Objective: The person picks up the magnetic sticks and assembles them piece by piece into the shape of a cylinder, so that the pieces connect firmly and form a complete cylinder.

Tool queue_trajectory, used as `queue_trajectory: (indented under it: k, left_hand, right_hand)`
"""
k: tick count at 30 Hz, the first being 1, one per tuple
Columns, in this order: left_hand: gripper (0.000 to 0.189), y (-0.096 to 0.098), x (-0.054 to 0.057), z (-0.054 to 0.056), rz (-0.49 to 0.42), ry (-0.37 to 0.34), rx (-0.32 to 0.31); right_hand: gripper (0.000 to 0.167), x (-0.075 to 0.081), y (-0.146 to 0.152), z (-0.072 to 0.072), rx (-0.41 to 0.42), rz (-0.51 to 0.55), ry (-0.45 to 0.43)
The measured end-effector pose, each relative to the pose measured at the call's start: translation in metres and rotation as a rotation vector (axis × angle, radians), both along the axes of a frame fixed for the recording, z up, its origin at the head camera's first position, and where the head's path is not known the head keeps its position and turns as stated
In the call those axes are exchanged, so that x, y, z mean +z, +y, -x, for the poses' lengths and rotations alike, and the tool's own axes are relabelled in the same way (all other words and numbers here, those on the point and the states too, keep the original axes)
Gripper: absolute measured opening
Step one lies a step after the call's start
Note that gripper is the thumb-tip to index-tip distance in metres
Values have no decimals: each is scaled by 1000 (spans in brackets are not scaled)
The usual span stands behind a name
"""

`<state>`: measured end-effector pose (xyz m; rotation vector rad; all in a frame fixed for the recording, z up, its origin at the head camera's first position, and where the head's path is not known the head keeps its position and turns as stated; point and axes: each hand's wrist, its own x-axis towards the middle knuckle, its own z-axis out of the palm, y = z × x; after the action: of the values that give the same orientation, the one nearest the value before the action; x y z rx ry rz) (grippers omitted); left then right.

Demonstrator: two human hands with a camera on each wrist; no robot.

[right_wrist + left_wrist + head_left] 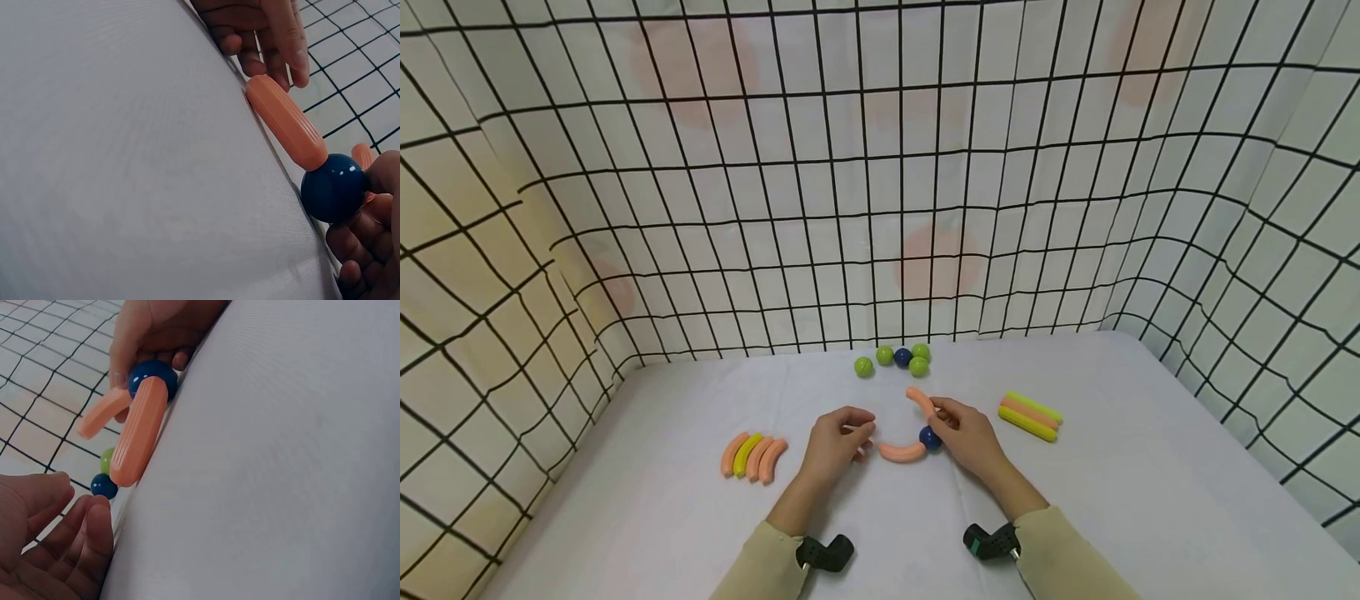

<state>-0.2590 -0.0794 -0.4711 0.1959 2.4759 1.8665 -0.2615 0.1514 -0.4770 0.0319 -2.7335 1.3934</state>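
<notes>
Right hand (970, 435): thumb and fingers pinching the far orange rod (918, 399), close to where it meets the blue ball (929, 437). Left hand (837, 442): holds nothing, fingers loosely bent, thumb and fingertips apart, just beside the free end of the near orange rod (901, 452). Both rods curved, matte, lengthwise ribs, blunt ends; ball round, smooth, glossy. Near rod's other end touches the ball, so rod-ball-rod makes a bent chain between the hands, in front of the person. Left of that, well apart: curved rod row (747, 455), four side by side, three orange, one yellow, arcs nested. Right: straight rod group (1030, 417), orange between two yellow-greens, laid parallel. Farther back: ball cluster (918, 367), four shiny greens plus one dark blue, leftmost green slightly apart. All on white cloth (647, 517), faint creases; black-gridded white backdrop (880, 192) behind, lines wavy in places.
</notes>
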Motion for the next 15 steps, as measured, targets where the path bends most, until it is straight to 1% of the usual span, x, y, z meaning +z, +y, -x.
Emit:
queue_trajectory:
  k: [3, 7, 10, 15]
  left_hand:
    - [21, 0, 1, 1, -12, -11, 9]
    - [23, -1, 2, 3, -14, -4, 30]
    - [24, -1, 4, 5, -18, -3, 62]
    - [27, 2, 5, 13, 0, 10, 118]
  right_hand:
    - [42, -1, -1, 1, -4, -9, 5]
    - [42, -3, -2, 2, -9, -24, 3]
    - [41, -2, -3, 1, -8, -19, -2]
    - [40, -2, -4, 1, -9, -32, -3]
